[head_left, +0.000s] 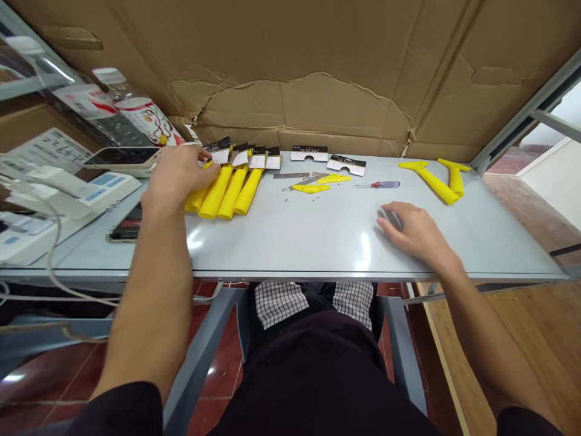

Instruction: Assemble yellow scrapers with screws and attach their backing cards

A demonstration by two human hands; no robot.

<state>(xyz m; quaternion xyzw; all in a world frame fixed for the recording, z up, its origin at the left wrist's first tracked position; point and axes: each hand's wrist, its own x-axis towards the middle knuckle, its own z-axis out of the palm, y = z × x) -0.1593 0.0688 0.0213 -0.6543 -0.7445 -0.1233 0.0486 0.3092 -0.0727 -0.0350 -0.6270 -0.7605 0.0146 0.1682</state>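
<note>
Apparently aligning tapered yellow plastic handles (230,189) left of a red-purple screwdriver (384,184), with unclear grip in left fingers (209,174), right fingers (401,210) apart; next needing straightening.

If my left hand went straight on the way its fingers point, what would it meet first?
Probably the nearest black-and-white card above the yellow handles; your left hand may already touch it, as depth is unclear.
</note>
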